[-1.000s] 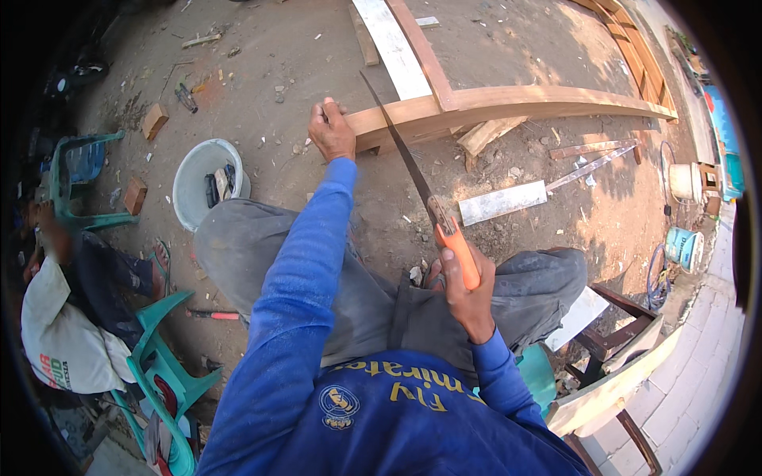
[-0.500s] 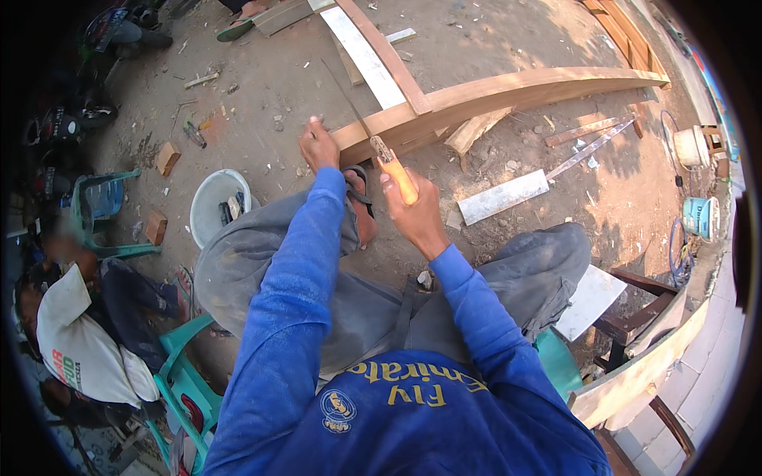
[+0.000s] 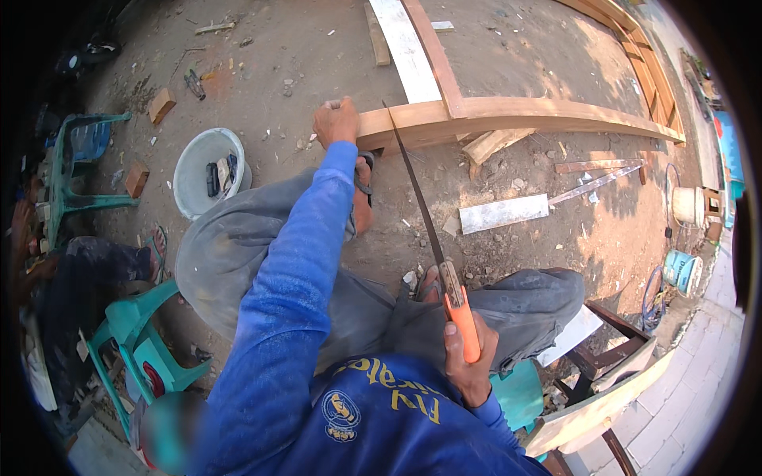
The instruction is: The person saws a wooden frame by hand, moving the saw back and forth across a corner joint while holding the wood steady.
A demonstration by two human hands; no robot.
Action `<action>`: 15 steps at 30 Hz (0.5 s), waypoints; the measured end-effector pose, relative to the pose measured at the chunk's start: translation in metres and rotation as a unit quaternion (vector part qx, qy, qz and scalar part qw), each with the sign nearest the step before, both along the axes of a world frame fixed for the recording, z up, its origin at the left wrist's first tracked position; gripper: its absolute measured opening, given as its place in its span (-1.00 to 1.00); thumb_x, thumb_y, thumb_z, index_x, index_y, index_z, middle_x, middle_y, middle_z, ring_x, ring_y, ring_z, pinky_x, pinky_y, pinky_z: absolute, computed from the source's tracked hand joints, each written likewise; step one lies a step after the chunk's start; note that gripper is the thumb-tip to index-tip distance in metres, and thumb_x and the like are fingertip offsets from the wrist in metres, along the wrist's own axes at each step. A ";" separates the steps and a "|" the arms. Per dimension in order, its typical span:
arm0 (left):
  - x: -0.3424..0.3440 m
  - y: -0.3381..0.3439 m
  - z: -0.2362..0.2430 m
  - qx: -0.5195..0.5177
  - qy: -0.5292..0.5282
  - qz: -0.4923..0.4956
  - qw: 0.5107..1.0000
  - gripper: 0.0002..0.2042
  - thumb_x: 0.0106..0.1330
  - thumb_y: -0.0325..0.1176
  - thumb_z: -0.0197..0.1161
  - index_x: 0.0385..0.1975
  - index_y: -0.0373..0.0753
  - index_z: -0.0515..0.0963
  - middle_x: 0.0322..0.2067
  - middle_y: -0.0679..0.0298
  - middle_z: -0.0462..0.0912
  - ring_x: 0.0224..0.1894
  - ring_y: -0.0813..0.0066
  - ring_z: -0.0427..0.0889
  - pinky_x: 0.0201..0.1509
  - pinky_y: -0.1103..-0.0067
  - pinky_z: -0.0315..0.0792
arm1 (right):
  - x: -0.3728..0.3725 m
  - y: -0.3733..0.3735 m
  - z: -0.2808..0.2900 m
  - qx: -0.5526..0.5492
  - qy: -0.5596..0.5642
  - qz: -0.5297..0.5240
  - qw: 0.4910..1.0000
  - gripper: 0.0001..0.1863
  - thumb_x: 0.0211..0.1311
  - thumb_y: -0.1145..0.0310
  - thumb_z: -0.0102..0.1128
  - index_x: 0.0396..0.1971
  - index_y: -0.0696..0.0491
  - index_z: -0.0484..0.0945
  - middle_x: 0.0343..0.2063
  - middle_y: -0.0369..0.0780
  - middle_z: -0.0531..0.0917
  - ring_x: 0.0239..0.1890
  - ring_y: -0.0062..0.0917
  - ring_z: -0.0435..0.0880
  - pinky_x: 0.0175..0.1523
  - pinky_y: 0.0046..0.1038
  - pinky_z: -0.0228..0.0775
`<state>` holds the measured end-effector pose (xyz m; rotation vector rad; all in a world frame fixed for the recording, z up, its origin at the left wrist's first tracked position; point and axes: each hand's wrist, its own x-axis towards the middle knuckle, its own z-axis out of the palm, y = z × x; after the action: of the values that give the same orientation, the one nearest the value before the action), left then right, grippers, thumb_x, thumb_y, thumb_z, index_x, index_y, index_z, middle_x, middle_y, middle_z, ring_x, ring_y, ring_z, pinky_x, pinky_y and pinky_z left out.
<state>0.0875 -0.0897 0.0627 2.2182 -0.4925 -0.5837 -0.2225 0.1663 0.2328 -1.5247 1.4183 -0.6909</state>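
Observation:
My right hand (image 3: 471, 357) is wrapped around the orange handle of a handsaw (image 3: 421, 194), drawn back close to my body. The saw's long dark blade points forward, its tip at the top edge of a reddish-brown wooden beam (image 3: 540, 109) near the beam's left end. At that left end my left hand (image 3: 336, 122) grips the wood, fingers curled. A crosspiece (image 3: 432, 51) meets the beam just right of the blade tip, with a white board (image 3: 406, 55) lying alongside it.
A whitish bucket (image 3: 184, 170) with dark tools inside stands by my left knee. Wood blocks (image 3: 162, 105) and pliers (image 3: 194, 84) lie on the dirt. To the right are a pale board (image 3: 503, 214) and wood strips. A green chair (image 3: 143, 325) and a seated person's leg (image 3: 103, 274) are at left.
My right hand has pulled the saw back toward my body, so more of the blade shows on my side of the beam. The left hand stays on the beam's end. The view has shifted.

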 end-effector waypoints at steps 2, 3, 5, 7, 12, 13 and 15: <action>-0.001 -0.002 0.003 0.001 -0.008 0.020 1.000 -0.63 0.24 -0.13 0.30 -0.11 -0.28 0.72 -0.06 -0.10 0.74 0.05 -0.11 0.70 0.20 0.18 0.52 | 0.004 -0.010 0.000 -0.018 0.001 0.007 1.000 -0.77 0.31 0.37 0.23 -0.21 0.25 0.65 -0.62 -0.17 0.57 -0.59 -0.54 0.58 -0.40 -0.45 0.40; 0.003 -0.001 0.006 0.026 -0.006 0.027 0.999 -0.64 0.24 -0.15 0.28 -0.11 -0.27 0.71 -0.05 -0.10 0.73 0.06 -0.10 0.69 0.21 0.19 0.52 | 0.011 -0.016 -0.003 -0.037 -0.004 0.006 0.999 -0.77 0.32 0.38 0.23 -0.19 0.25 0.65 -0.61 -0.19 0.58 -0.57 -0.57 0.58 -0.40 -0.46 0.40; 0.004 -0.003 0.012 0.048 0.003 0.030 0.998 -0.65 0.24 -0.17 0.27 -0.10 -0.26 0.71 -0.04 -0.11 0.73 0.07 -0.10 0.69 0.22 0.19 0.52 | 0.053 -0.080 -0.046 -0.066 -0.051 -0.003 0.996 -0.77 0.37 0.34 0.21 -0.23 0.24 0.65 -0.62 -0.21 0.57 -0.54 -0.63 0.53 -0.41 -0.48 0.36; -0.013 -0.017 0.009 0.041 0.031 -0.006 0.999 -0.65 0.27 -0.16 0.23 -0.09 -0.26 0.70 -0.01 -0.10 0.72 0.10 -0.10 0.68 0.24 0.19 0.51 | 0.096 -0.167 -0.081 -0.064 -0.068 -0.011 0.996 -0.74 0.42 0.29 0.22 -0.32 0.23 0.60 -0.66 -0.23 0.50 -0.58 -0.61 0.32 -0.46 -0.38 0.24; -0.008 -0.013 0.012 0.083 -0.021 -0.037 0.996 -0.59 0.34 -0.08 0.15 -0.04 -0.25 0.70 0.03 -0.10 0.70 0.13 -0.12 0.66 0.27 0.17 0.49 | 0.089 -0.139 -0.070 -0.034 -0.048 -0.019 0.998 -0.72 0.43 0.26 0.20 -0.29 0.22 0.61 -0.64 -0.24 0.52 -0.56 -0.61 0.42 -0.41 -0.41 0.32; -0.002 -0.009 0.013 0.094 -0.041 -0.047 0.994 -0.57 0.36 -0.06 0.12 -0.02 -0.26 0.70 0.04 -0.11 0.69 0.13 -0.12 0.65 0.27 0.17 0.48 | 0.066 -0.102 -0.059 -0.032 -0.048 -0.008 0.998 -0.72 0.42 0.27 0.19 -0.27 0.23 0.62 -0.63 -0.26 0.55 -0.57 -0.64 0.47 -0.42 -0.45 0.33; 0.001 -0.006 0.026 0.122 -0.035 -0.075 0.989 -0.55 0.38 -0.04 0.08 -0.02 -0.27 0.70 0.05 -0.11 0.68 0.15 -0.12 0.64 0.28 0.17 0.47 | 0.026 -0.035 -0.023 -0.036 -0.022 -0.003 0.999 -0.75 0.37 0.33 0.18 -0.22 0.25 0.65 -0.61 -0.27 0.58 -0.58 -0.65 0.54 -0.42 -0.51 0.36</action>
<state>0.0886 -0.0956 0.0890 2.4551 -0.6575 -0.6775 -0.1961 0.1309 0.2097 -1.5524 1.3771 -0.7826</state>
